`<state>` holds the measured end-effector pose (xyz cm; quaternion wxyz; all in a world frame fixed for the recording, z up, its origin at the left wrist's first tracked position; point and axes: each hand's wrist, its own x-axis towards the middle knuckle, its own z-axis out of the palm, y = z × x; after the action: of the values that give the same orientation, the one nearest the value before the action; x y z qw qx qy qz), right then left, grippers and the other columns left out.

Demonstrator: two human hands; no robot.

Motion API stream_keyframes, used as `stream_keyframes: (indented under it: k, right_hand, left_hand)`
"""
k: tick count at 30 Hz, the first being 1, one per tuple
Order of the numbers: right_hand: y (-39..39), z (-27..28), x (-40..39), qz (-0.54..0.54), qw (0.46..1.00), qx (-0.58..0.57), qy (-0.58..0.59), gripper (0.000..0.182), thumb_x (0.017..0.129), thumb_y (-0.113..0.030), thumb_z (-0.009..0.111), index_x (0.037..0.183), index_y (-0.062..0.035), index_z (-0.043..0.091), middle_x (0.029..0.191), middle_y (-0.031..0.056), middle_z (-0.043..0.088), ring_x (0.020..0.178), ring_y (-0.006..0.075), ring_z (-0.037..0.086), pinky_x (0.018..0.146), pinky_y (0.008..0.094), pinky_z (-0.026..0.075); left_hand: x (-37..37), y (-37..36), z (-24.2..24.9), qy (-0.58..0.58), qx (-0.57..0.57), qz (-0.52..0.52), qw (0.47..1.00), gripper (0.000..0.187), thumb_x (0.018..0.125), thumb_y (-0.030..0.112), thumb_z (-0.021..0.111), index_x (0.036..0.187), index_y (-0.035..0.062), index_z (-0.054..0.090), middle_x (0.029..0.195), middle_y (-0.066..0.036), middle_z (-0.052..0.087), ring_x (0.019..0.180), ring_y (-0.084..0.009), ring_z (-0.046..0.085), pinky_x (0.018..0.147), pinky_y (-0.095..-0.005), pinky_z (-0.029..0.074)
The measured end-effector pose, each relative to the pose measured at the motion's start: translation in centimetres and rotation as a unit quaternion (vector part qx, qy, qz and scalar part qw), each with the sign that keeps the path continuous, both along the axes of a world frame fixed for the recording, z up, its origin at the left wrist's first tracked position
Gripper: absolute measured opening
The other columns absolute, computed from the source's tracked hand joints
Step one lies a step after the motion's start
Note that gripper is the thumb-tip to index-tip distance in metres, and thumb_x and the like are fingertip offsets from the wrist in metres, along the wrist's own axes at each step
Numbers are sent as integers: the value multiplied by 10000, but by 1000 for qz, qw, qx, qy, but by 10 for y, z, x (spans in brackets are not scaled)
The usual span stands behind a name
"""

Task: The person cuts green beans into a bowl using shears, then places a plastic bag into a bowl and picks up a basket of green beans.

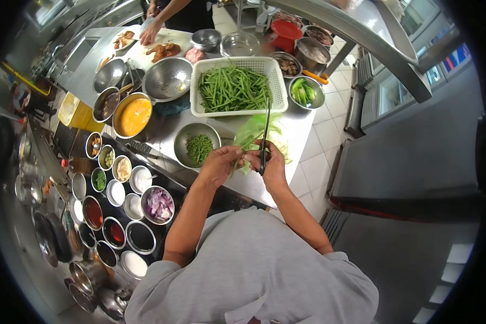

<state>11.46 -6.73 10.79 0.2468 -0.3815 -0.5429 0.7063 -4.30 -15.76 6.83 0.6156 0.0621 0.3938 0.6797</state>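
Note:
My right hand is wrapped round the black handle of a knife, its narrow blade pointing away from me. Close beside it, my left hand is closed with the fingertips pinched on thin green beans, partly hidden by the fingers. The two hands nearly meet over the table edge. Behind them lie pale green leaves, perhaps cabbage. A metal bowl of short-cut green pieces stands left of my left hand. Farther back, whole green beans fill a white plastic basket.
Metal bowls of orange liquid and green vegetables flank the basket. At left are several seasoning containers and a bowl of chopped purple onion. Across the table, a co-worker's hand is near cooked meat. A grey cabinet stands right.

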Motion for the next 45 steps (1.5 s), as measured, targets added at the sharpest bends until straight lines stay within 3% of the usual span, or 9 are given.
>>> stream_keyframes:
  k: [9, 18, 21, 29, 32, 35, 37, 39, 45]
  right_hand:
    - [-21, -13, -31, -34, 993, -91, 61, 502, 812, -33, 846, 1227, -33, 563, 866, 59, 679, 643, 113, 610, 565, 246, 484]
    - [-22, -17, -46, -84, 987, -73, 111, 493, 807, -16, 847, 1224, -29, 584, 880, 43, 644, 640, 117, 593, 593, 254, 483]
    - [-17, -9, -44, -45, 995, -35, 83, 494, 865, -92, 798, 1270, -67, 515, 925, 14, 616, 737, 84, 562, 642, 244, 464]
    - [-19, -10, -43, -47, 991, -70, 106, 520, 849, -57, 810, 1279, -72, 519, 912, 32, 627, 715, 90, 559, 628, 244, 467]
    - [-19, -5, -39, -8, 997, -51, 49, 443, 874, -74, 789, 1246, -67, 548, 914, 34, 644, 738, 96, 587, 643, 244, 482]
    - [-13, -7, -31, 110, 993, -37, -27, 423, 897, -180, 795, 1211, -4, 573, 827, 81, 693, 570, 94, 562, 545, 239, 456]
    - [-13, -8, -25, 275, 956, -53, -83, 391, 912, -227, 772, 1171, 4, 593, 776, 84, 692, 539, 93, 548, 528, 232, 445]
    - [-20, -9, -21, 281, 948, -124, -86, 389, 890, -212, 792, 1153, 12, 613, 746, 72, 680, 529, 88, 543, 519, 230, 442]
    - [-29, -1, -24, 338, 925, -28, -174, 473, 852, -319, 841, 1171, -49, 619, 757, 13, 676, 595, 79, 595, 526, 221, 449]
  left_hand:
    - [-7, -34, 7, 165, -33, 17, 986, 248, 978, 137, 649, 1123, -48, 726, 999, -58, 715, 825, -127, 600, 795, -289, 499]
    - [-4, -53, 6, 70, -14, 59, 996, 190, 937, 76, 724, 1077, -53, 721, 973, -107, 743, 838, -165, 698, 805, -300, 585]
    - [5, -59, 26, 59, -42, 75, 994, 155, 951, 124, 699, 943, -29, 674, 904, -58, 640, 823, -158, 608, 751, -292, 518]
    - [7, -70, 14, 70, -56, 104, 990, 141, 919, 113, 725, 944, -18, 681, 894, -63, 645, 795, -165, 613, 718, -290, 505]
    - [-7, -80, 14, 108, -77, 155, 979, 100, 917, 79, 720, 927, -18, 698, 871, -76, 674, 765, -161, 632, 709, -285, 521]
    - [-34, -94, 11, 160, -109, 186, 963, 97, 924, 80, 723, 900, -14, 713, 837, -86, 693, 730, -155, 636, 708, -285, 537]
    - [-40, -102, 25, 162, -99, 239, 952, 95, 922, 84, 727, 893, -5, 709, 835, -82, 693, 731, -153, 636, 698, -282, 536]
    - [-43, -105, 34, 161, -110, 249, 949, 93, 918, 84, 731, 882, 2, 703, 829, -78, 691, 734, -149, 635, 685, -279, 532]
    - [-41, -105, 30, 158, -109, 280, 941, 101, 907, 88, 743, 885, 2, 697, 806, -68, 687, 693, -143, 626, 671, -269, 526]
